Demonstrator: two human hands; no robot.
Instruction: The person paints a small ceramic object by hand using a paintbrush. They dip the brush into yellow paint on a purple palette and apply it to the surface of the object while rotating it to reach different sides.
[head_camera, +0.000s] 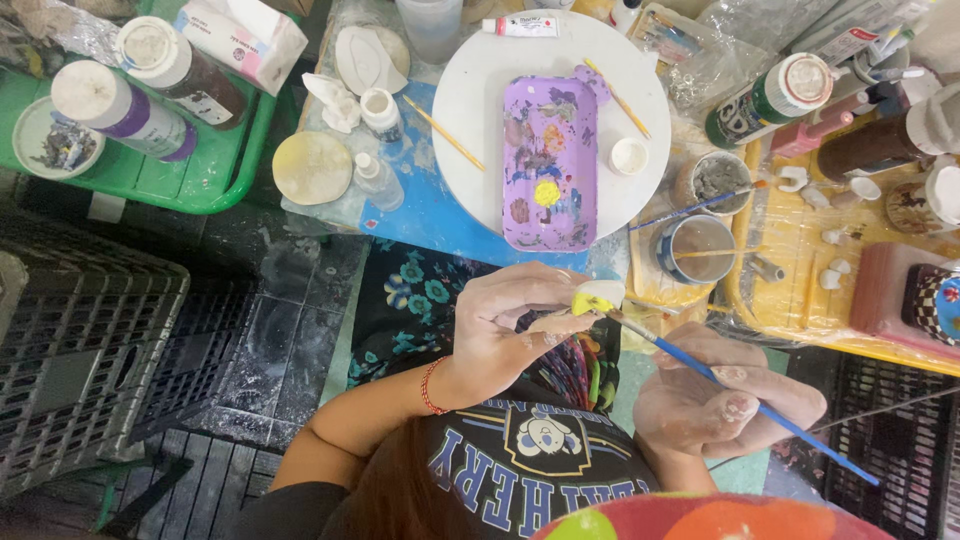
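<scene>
My left hand (505, 325), with a red bead bracelet at the wrist, pinches a small white clay piece (598, 296) that is partly painted yellow. My right hand (715, 400) holds a thin brush with a blue handle (740, 395); the bristle tip touches the yellow part of the piece. Just beyond my hands, a purple rectangular palette (550, 165) with dabs of paint lies on a round white board (475, 100).
Two wooden brushes (443, 133) and a small white cap (629, 156) lie on the board. Water cups (697, 245) with brushes stand to the right, paint bottles (770, 98) behind them. A green tray (215, 170) of bottles is at left, a black crate (85, 350) below.
</scene>
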